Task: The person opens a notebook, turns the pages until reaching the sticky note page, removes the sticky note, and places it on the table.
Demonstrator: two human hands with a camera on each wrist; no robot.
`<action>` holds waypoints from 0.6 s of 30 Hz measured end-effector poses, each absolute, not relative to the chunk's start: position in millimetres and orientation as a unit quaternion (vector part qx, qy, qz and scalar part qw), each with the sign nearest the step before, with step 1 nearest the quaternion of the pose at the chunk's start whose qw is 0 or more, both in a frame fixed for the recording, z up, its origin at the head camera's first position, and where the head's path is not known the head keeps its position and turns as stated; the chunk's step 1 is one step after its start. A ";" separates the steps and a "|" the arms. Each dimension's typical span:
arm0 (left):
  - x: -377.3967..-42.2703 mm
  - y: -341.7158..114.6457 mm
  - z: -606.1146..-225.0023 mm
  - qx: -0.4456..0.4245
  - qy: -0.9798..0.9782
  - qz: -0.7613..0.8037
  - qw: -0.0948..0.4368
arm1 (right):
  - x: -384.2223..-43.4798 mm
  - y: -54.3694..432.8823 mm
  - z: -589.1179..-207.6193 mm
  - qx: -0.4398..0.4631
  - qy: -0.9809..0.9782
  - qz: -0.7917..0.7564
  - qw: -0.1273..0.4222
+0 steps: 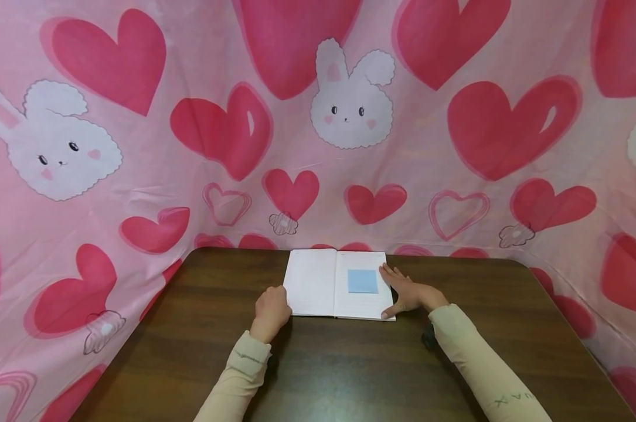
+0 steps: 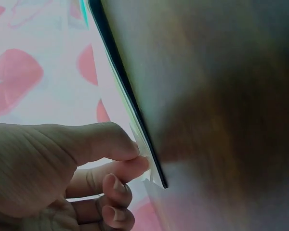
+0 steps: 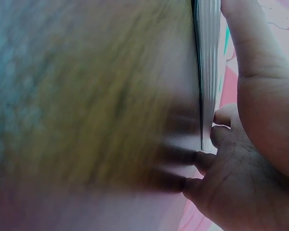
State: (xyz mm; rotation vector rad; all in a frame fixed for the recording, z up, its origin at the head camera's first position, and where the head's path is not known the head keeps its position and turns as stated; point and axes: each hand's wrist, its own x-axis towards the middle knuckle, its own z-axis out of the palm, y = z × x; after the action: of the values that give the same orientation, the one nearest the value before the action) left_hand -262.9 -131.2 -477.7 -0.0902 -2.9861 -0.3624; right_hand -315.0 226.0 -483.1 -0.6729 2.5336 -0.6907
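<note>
A notebook lies spread on the table with white pages facing up. On its right page sits a square light-blue sticky note. At the left edge, my left hand pinches the page edge between thumb and index finger; in the left wrist view a thin page stands slightly off the dark cover by those fingertips. My right hand rests spread along the right edge, its thumb at the lower right corner. The right wrist view shows the stacked pages beside the right palm.
The dark brown wooden table carries the notebook near its far edge. Pink cloth with hearts and rabbits hangs behind and along both sides. A small black item shows beneath the right cuff.
</note>
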 end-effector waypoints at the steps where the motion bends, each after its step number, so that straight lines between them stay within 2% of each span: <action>1: -263.0 -130.5 -477.2 -0.024 -0.990 -0.123 0.061 | -315.0 226.1 -483.4 -0.242 0.913 -0.251 0.214; 6: -260.2 -130.0 -475.5 -0.016 -0.992 -0.090 0.084 | -314.4 225.4 -483.7 -0.244 0.911 -0.251 0.215; 13: -266.3 -127.9 -478.8 -0.081 -0.975 -0.064 0.198 | -313.4 224.6 -483.7 -0.241 0.913 -0.250 0.213; 16: -277.1 -121.8 -481.4 -0.140 -0.962 -0.112 0.207 | -313.3 224.8 -483.4 -0.242 0.914 -0.247 0.213; 18: -285.8 -117.3 -483.2 -0.182 -0.955 -0.142 0.186 | -313.4 224.9 -482.9 -0.244 0.913 -0.248 0.214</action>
State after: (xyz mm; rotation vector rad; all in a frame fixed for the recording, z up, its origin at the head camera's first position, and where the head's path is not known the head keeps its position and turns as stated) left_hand -285.8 -117.3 -483.2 -0.5127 -2.6897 -0.4012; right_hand -313.4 224.9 -482.9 -0.6761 2.5337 -0.6873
